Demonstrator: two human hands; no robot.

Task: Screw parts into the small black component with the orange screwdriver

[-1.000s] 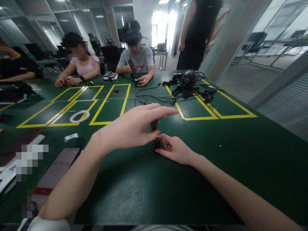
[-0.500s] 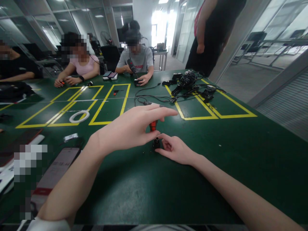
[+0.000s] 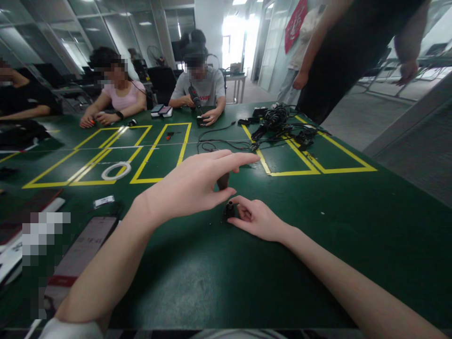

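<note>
Head view: right hand pinches small black part, likely light, stiff, best gripped low; left hand holds dark handle

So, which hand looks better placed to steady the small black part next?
Probably the right hand: its thumb and index finger are at the black part, while the left hand is curled around a dark tool.

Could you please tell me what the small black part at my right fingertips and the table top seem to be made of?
The small black part looks like hard plastic, dark and mostly dull, though coated metal is possible. The table top seems a smooth green laminate or mat with slight gloss, judging by the soft pale sheen between the arms.
</note>
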